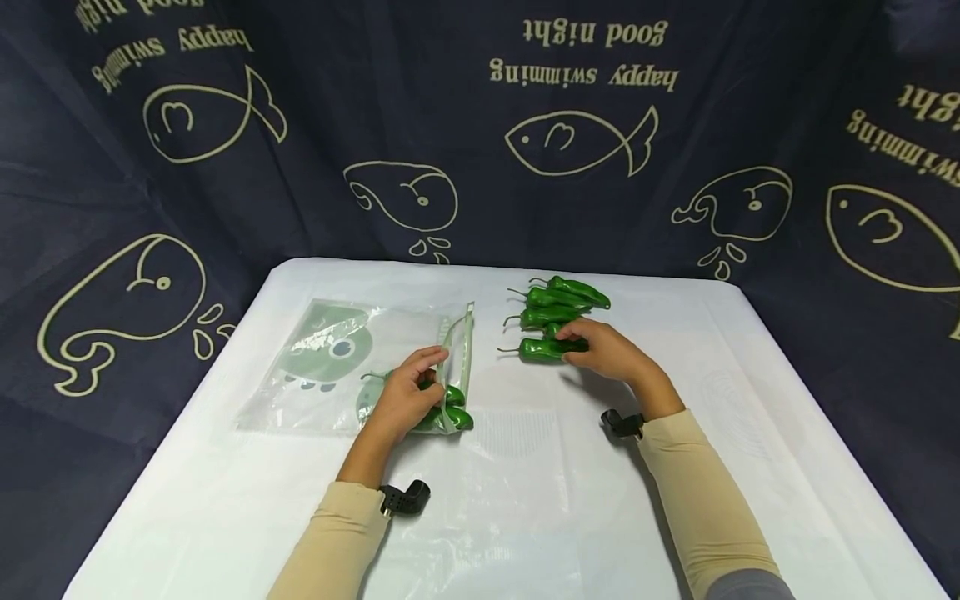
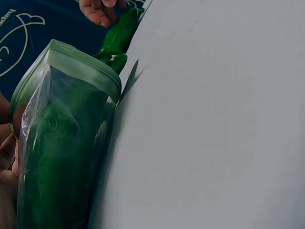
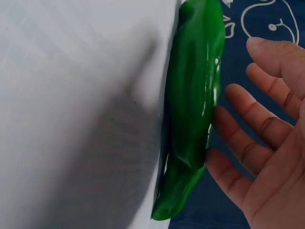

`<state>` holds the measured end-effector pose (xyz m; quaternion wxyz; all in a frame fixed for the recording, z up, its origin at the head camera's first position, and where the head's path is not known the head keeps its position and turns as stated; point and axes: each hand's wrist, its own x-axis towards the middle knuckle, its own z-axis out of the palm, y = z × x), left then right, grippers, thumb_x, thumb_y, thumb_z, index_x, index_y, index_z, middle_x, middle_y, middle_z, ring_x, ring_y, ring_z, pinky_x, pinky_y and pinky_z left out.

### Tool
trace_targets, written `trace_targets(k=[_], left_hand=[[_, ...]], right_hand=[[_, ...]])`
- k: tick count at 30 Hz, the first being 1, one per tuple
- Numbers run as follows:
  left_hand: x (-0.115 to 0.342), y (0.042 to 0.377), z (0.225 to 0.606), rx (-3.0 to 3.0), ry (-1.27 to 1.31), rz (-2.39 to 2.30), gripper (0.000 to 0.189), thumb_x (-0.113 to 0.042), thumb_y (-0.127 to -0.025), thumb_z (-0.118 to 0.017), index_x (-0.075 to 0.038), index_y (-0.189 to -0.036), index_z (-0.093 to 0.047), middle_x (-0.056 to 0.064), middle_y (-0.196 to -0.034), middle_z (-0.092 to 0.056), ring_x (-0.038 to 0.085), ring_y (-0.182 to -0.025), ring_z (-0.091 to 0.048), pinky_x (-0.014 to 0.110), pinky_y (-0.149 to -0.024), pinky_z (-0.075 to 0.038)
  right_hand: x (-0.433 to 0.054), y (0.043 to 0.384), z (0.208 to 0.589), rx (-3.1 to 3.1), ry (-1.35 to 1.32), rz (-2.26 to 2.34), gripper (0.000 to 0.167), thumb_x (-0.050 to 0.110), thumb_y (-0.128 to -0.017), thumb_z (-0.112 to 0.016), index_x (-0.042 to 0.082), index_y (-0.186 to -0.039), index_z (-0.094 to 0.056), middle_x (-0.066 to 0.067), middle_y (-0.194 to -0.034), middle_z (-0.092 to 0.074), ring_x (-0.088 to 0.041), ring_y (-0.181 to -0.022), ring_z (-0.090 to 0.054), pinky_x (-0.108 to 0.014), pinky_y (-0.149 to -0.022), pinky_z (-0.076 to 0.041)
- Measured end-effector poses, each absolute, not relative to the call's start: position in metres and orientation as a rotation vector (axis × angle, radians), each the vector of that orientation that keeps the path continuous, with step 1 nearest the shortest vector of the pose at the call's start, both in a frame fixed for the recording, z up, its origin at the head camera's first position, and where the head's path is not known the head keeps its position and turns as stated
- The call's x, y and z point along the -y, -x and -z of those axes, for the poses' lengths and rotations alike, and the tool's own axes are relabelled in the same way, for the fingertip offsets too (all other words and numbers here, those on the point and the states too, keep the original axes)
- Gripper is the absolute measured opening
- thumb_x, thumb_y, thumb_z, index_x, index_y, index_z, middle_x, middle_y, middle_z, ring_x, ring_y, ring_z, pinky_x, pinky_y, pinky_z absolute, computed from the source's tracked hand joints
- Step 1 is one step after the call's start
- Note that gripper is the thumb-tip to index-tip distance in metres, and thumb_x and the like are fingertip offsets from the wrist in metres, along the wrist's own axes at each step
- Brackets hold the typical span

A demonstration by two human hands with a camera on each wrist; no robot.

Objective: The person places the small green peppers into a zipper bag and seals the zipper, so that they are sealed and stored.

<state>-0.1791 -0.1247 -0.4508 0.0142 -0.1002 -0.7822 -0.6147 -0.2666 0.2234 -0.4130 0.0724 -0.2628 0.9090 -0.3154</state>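
Note:
My left hand (image 1: 408, 396) holds the mouth of a clear zip bag (image 1: 405, 333) between thumb and fingers. The bag lies on its side with a green cartoon print, its opening facing right. Green peppers (image 1: 459, 417) are inside near the mouth; in the left wrist view they show through the plastic below the green zip strip (image 2: 86, 69). My right hand (image 1: 607, 350) is at the right end of the nearest loose green pepper (image 1: 540, 350). In the right wrist view its fingers are spread along that pepper (image 3: 193, 90), with the thumb held apart.
More green peppers (image 1: 558, 298) lie in a stack just behind the right hand, stems pointing left. A white cloth covers the table (image 1: 675, 533). Dark blue fabric (image 1: 465, 92) printed with fish hangs behind and at both sides.

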Motion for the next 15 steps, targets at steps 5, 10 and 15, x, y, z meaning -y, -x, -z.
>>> trace_targets(k=[5,10,15], left_hand=[[0.1252,0.1791,0.45,2.43,0.322,1.914,0.06,0.01,-0.079,-0.056,0.002,-0.138,-0.056,0.004,-0.145,-0.048,0.026,-0.099,-0.052,0.022,-0.065,-0.049],[0.1254,0.1789,0.4514,2.426,0.333,1.923,0.06,0.011,-0.079,-0.055,0.002,-0.138,-0.056,0.007,-0.146,-0.048,0.027,-0.101,-0.053,0.021,-0.066,-0.049],[0.1247,0.1788,0.4506,2.419,0.329,1.922,0.06,0.01,-0.078,-0.056,0.003,-0.138,-0.056,0.005,-0.145,-0.048,0.025,-0.1,-0.053,0.021,-0.066,-0.049]], right_hand=[[-0.2251,0.2679,0.4155,-2.726,0.786,0.953,0.038,0.012,-0.09,-0.072,0.002,-0.125,-0.064,-0.014,-0.123,-0.061,-0.033,-0.115,-0.054,-0.052,-0.098,-0.043],[-0.2254,0.2689,0.4175,-2.731,0.765,0.911,0.039,0.013,-0.09,-0.072,0.002,-0.127,-0.063,-0.014,-0.125,-0.061,-0.033,-0.118,-0.054,-0.051,-0.098,-0.043],[-0.2238,0.2701,0.4197,-2.75,0.79,0.848,0.039,0.014,-0.091,-0.071,0.002,-0.127,-0.063,-0.016,-0.127,-0.061,-0.034,-0.119,-0.054,-0.052,-0.098,-0.043]])
